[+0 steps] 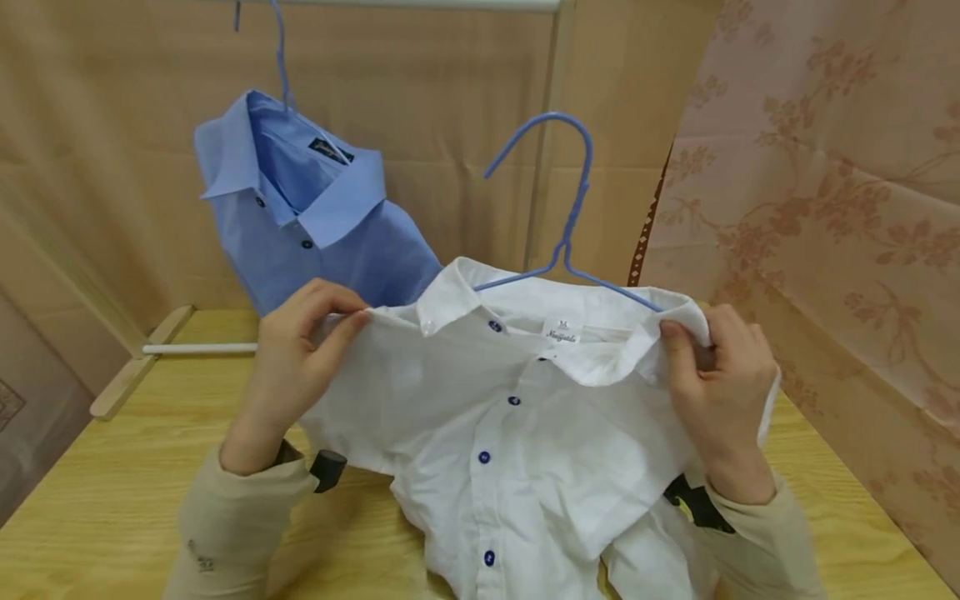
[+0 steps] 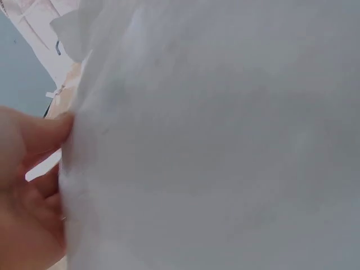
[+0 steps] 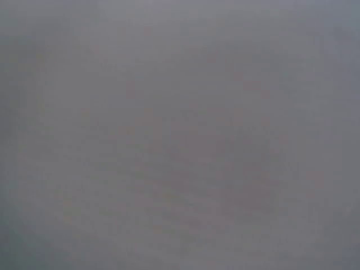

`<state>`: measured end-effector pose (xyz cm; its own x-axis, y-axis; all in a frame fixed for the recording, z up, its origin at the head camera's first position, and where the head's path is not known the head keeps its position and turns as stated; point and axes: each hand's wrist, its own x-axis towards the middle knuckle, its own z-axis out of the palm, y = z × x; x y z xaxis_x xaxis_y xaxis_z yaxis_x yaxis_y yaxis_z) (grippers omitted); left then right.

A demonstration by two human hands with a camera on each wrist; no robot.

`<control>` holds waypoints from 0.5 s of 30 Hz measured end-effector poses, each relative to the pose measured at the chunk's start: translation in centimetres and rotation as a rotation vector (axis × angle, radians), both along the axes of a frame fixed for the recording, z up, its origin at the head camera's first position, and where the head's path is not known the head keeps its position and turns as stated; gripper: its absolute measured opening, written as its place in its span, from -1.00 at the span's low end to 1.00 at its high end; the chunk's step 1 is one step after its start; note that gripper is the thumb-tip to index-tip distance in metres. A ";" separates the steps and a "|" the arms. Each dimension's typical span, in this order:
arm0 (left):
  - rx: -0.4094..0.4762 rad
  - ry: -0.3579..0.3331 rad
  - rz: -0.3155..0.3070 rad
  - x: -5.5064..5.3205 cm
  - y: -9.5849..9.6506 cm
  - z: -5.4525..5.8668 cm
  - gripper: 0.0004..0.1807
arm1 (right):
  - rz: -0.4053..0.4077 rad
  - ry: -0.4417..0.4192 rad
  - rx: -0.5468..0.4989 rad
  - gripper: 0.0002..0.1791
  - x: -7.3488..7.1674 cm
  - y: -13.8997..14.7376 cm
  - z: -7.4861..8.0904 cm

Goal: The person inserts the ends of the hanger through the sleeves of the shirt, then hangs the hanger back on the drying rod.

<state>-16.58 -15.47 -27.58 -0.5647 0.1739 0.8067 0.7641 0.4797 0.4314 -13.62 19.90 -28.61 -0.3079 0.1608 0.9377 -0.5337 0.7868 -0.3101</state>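
A white button-up shirt (image 1: 465, 383) with dark blue buttons is held up before me in the head view. Inside its collar sits a blue wire hanger (image 1: 577, 200), its hook rising above the neck opening; the ends of its arms are hidden by cloth. My left hand (image 1: 300, 342) pinches the shirt's shoulder between thumb and fingers, also visible in the left wrist view. On the other side, my right hand (image 1: 720, 383) grips the collar and shoulder edge with the thumb in front. Pale blurred cloth fills the right wrist view, hiding that hand.
Behind on the left, a light blue shirt (image 1: 345, 258) hangs on another blue hanger (image 1: 281, 50). A white rack rail (image 1: 450, 4) crosses the top, with a lower bar (image 1: 198, 348) and wooden foot (image 1: 123, 387) on the wooden table (image 1: 112, 483). Floral curtain (image 1: 840, 208) stands right.
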 end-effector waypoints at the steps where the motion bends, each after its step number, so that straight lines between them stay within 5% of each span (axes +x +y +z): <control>1: 0.037 0.007 -0.004 0.0 0.1 0.0 -0.91 | 0.003 -0.008 -0.005 -0.47 0.0 0.0 0.0; 9: 0.243 0.116 0.015 0.6 0.3 0.5 -0.97 | 0.001 -0.046 -0.067 -0.69 0.3 0.3 0.2; 15: 0.259 0.125 0.017 0.8 0.4 0.7 -0.96 | -0.050 -0.055 -0.120 -0.75 0.6 -0.1 0.8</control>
<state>-15.75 -15.09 -26.84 -0.4591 -0.0553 0.8867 0.8120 0.3789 0.4441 -13.03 19.80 -27.85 -0.3473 0.2870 0.8928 -0.4746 0.7673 -0.4313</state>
